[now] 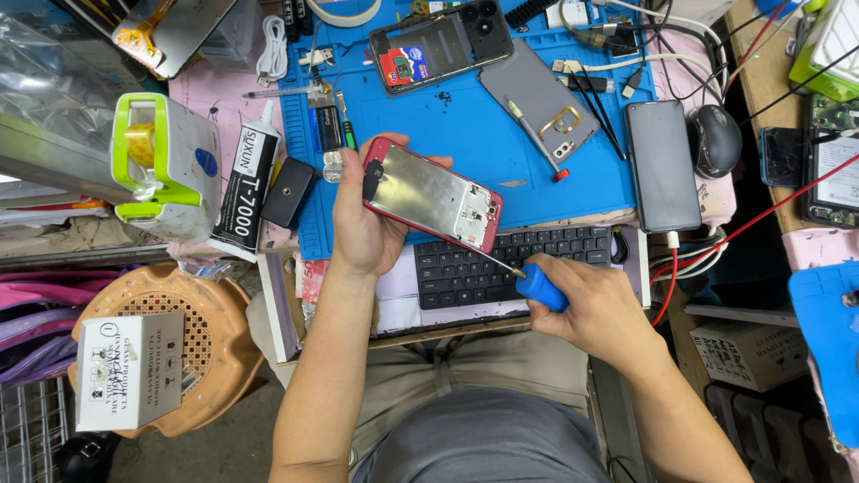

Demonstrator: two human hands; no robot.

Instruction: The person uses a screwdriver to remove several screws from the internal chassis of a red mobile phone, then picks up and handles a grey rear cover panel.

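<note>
My left hand (362, 224) holds a red phone frame (431, 195) with its metal inner plate facing up, tilted over the near edge of the blue work mat (465, 125). My right hand (586, 309) grips a blue-handled screwdriver (540, 286). Its thin tip points up-left and reaches the lower edge of the frame. Both hands are above a black keyboard (510, 264).
On the mat lie an opened black phone (440, 43), a grey back cover (537, 98), tweezers and another screwdriver (535, 139). A dark phone (662, 165) and a mouse (714, 139) are to the right. At the left lie a glue tube (246, 192) and a green-and-white tape dispenser (161, 165).
</note>
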